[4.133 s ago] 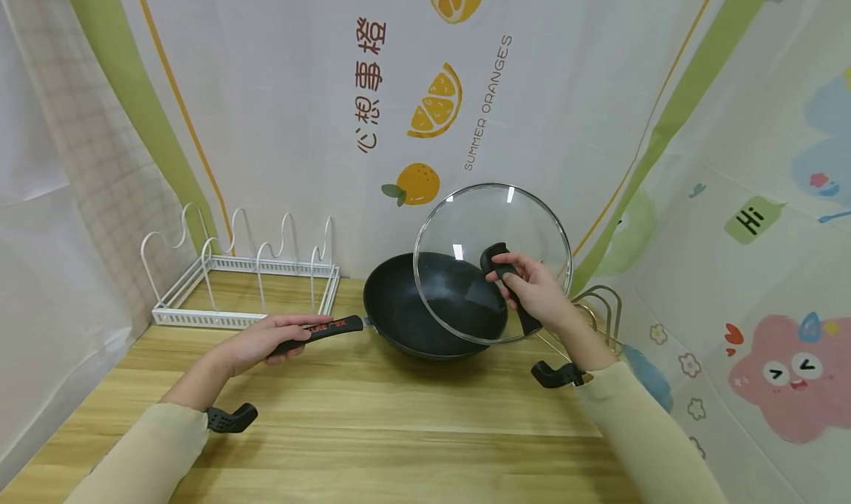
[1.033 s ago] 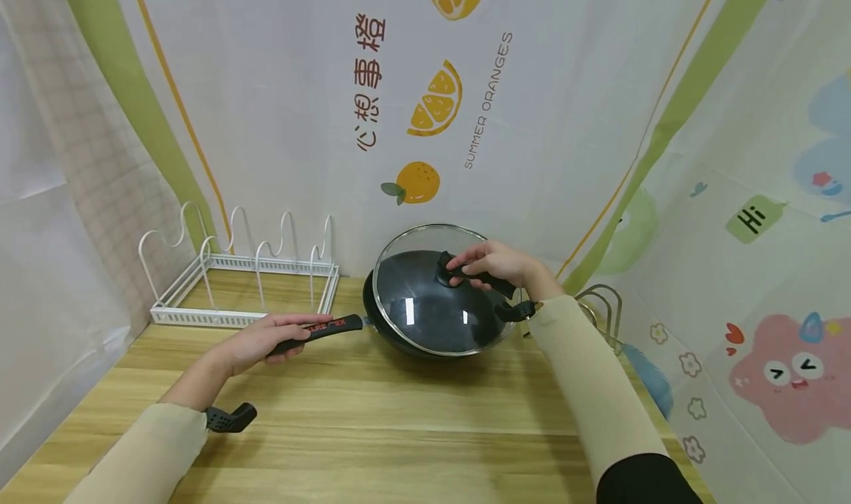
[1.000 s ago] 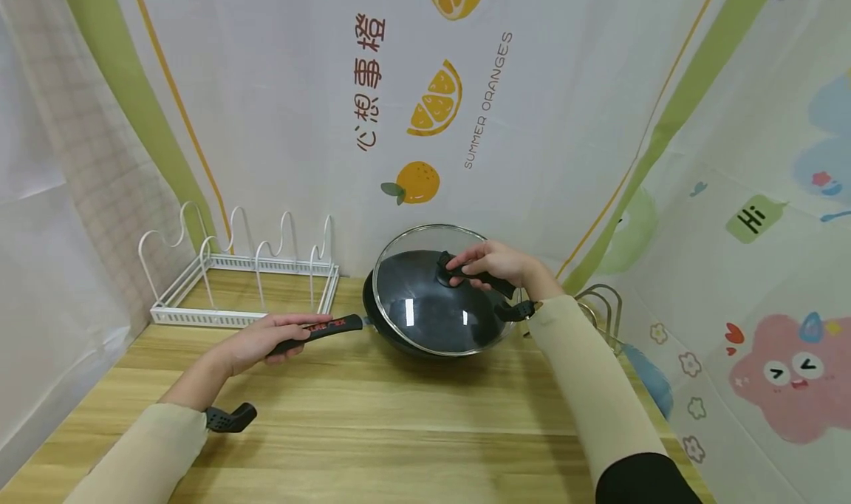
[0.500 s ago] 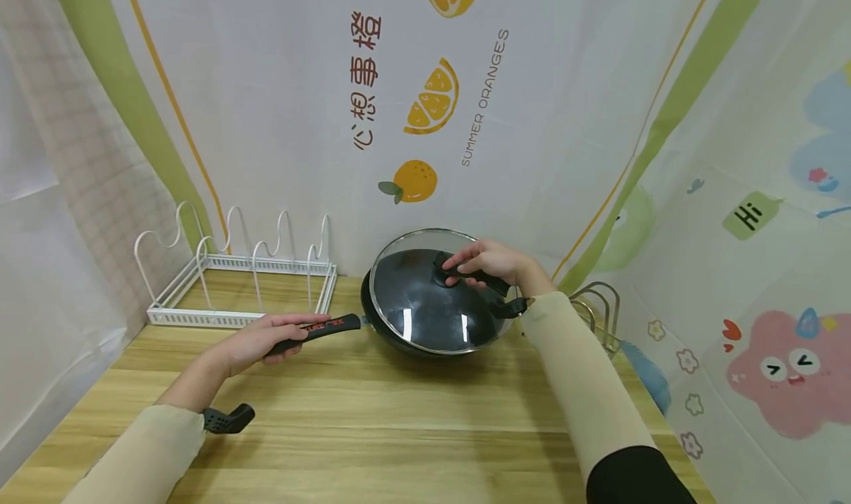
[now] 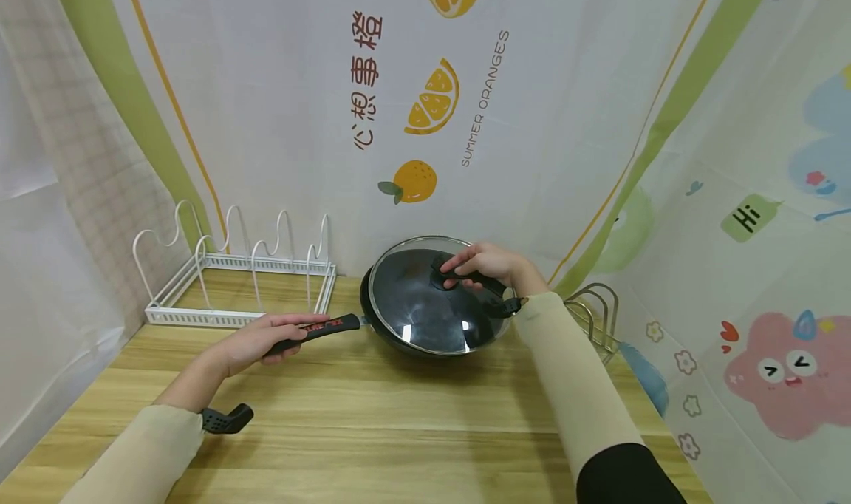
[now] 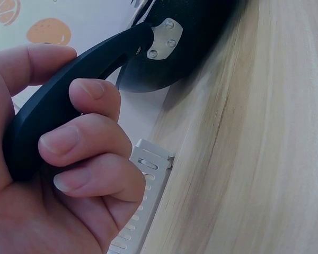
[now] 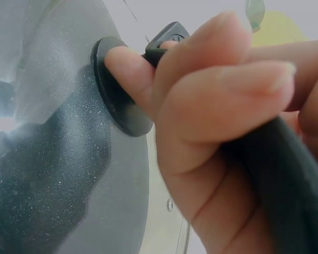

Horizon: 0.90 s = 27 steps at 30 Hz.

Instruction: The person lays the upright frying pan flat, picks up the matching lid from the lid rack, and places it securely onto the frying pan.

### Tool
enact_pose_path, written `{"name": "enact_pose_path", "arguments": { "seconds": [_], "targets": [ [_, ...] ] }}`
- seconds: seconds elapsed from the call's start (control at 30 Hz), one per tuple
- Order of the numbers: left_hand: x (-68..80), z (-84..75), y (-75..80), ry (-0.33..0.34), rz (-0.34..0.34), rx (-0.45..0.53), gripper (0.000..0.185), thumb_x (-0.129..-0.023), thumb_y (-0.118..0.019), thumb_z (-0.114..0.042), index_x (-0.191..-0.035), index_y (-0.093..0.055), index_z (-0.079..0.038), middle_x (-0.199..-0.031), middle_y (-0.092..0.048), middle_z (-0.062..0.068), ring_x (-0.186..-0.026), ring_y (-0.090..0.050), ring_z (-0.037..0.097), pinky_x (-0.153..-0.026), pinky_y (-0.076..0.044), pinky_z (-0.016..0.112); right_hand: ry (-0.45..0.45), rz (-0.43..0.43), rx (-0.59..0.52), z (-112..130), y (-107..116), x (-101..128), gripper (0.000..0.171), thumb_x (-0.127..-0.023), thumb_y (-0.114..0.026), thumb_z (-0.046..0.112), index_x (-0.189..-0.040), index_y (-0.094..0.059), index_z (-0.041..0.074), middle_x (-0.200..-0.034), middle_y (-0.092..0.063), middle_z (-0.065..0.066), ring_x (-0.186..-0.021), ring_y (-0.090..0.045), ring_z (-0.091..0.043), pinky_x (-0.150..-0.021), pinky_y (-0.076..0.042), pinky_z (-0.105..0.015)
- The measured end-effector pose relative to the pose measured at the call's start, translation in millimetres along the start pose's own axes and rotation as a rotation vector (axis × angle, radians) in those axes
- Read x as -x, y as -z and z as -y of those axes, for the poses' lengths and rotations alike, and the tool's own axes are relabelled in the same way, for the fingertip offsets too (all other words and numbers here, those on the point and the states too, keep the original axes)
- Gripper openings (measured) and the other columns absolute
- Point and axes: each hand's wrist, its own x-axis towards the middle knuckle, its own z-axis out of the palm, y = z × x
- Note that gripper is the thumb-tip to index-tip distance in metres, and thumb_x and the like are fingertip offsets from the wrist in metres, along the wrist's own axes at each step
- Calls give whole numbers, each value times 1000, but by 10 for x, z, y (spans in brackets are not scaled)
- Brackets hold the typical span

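Note:
A black wok (image 5: pixel 372 319) stands on the wooden table, its long handle (image 5: pixel 339 324) pointing left. My left hand (image 5: pixel 255 341) grips that handle; in the left wrist view several fingers (image 6: pixel 87 140) curl around it near a riveted metal bracket (image 6: pixel 167 39). A clear glass lid (image 5: pixel 419 312) with a metal rim covers most of the wok's mouth, its back edge rising a little above the far rim. My right hand (image 5: pixel 492 262) holds the lid's black handle (image 5: pixel 488 281). The right wrist view shows fingers wrapped round it, close to the round black base (image 7: pixel 119 95) on the glass.
A white wire rack (image 5: pixel 199 315) with upright loops stands at the back left. Behind my right wrist is a gold wire rack (image 5: pixel 601 319). Printed curtains (image 5: pixel 299 120) hang close behind the wok and along both sides. Bare wooden table (image 5: pixel 346 437) lies in front.
My right hand has brought the lid left and down from a tilted position above the wok's right side onto the wok. Lately its back edge has sunk slightly. The left hand keeps its grip.

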Motion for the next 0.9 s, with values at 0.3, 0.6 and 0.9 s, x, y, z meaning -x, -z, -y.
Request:
{"name": "enact_pose_path", "arguments": {
  "seconds": [0.3,0.6,0.9],
  "targets": [
    [-22,0,-4,1,8,-4,53,-113,-58,-27,-162,-52,-10,-84,-58,0,-66,-48,8,-55,-34,23,-24,2,-15,-18,-4,-97,35,-111,-54,2,-144,-65,-6,-113,-81,-20,-64,-56,-12,-62,-48,-24],
    [-26,-5,3,16,3,-5,53,-113,-59,-29,-162,-54,-13,-84,-58,-1,-67,-48,8,-56,-35,20,-21,0,-17,-34,-57,-157,35,-112,-54,3,-144,-66,-4,-115,-81,-19,-63,-56,-11,-61,-47,-23],
    [-13,6,16,23,6,-24,54,-113,-58,-30,-164,-51,-11,-86,-58,1,-66,-48,8,-56,-35,21,-24,14,-36,-73,-99,-217,36,-112,-52,2,-145,-65,-5,-108,-82,-14,-61,-54,-10,-59,-46,-22]
  ]
}}
